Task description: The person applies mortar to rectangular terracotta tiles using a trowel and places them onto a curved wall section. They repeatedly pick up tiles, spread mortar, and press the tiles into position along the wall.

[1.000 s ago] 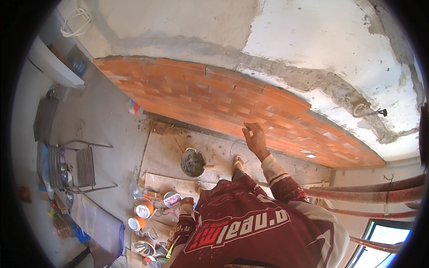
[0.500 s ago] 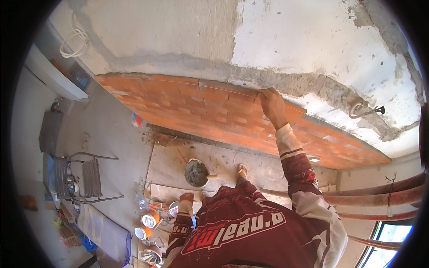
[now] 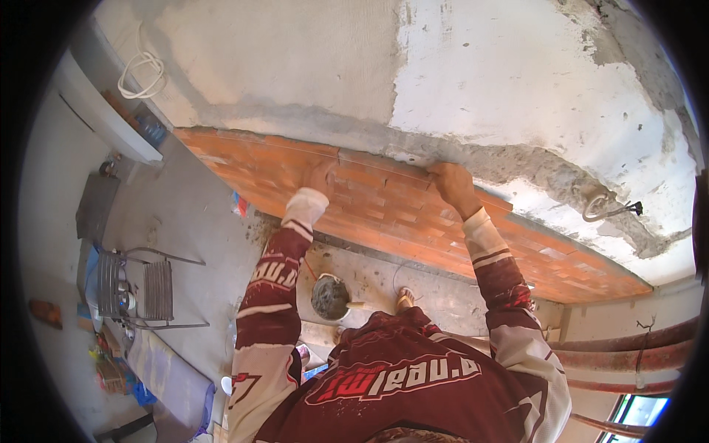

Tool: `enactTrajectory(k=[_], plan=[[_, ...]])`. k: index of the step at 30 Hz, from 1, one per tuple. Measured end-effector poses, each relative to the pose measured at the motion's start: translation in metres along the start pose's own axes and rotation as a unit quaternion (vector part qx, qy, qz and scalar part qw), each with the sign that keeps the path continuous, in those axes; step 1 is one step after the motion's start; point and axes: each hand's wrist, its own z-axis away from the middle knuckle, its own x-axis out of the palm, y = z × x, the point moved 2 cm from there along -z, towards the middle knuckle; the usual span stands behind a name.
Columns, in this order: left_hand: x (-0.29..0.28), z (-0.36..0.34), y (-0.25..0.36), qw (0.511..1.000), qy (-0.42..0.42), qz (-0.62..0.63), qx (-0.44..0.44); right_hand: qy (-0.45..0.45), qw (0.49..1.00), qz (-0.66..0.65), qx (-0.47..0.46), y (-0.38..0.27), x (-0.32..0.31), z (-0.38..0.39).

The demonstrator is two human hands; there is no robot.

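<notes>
An orange brick wall (image 3: 384, 193) stands against the plastered wall ahead of me. A thin string runs along its top course. My right hand (image 3: 452, 184) has its fingers bent over the upper edge of a brick in the top course, pressed together there. Further left, my left hand (image 3: 319, 176) is raised in front of the top course. Its fingers are blurred, and I cannot tell whether they touch the bricks. Below, on the floor, is a bucket of grey mortar (image 3: 330, 297) with a wooden handle (image 3: 360, 306) sticking out on its right.
On the left stands a metal-framed chair (image 3: 158, 289), with a purple-edged rolled mat (image 3: 173, 380) nearer me. Red pipes (image 3: 628, 343) cross at the right. A white cable coil (image 3: 142, 75) hangs at upper left; a loose cable (image 3: 602, 210) pokes from the wall at right.
My left hand has risen from low beside the bucket up to the brick wall. My right hand stays at the top course. The view has shifted slightly.
</notes>
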Motion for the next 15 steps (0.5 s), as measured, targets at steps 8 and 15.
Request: enactTrajectory(k=[8, 15], plan=[[0.020, -0.052, -0.028, 0.985, -0.030, -0.148, 0.086, -0.025, 0.999, 0.015, -0.030, -0.002, -0.004, -0.010], [0.019, -0.061, -0.025, 0.974, -0.060, -0.203, 0.078, -0.050, 0.998, 0.030, -0.028, -0.004, -0.005, -0.011]])
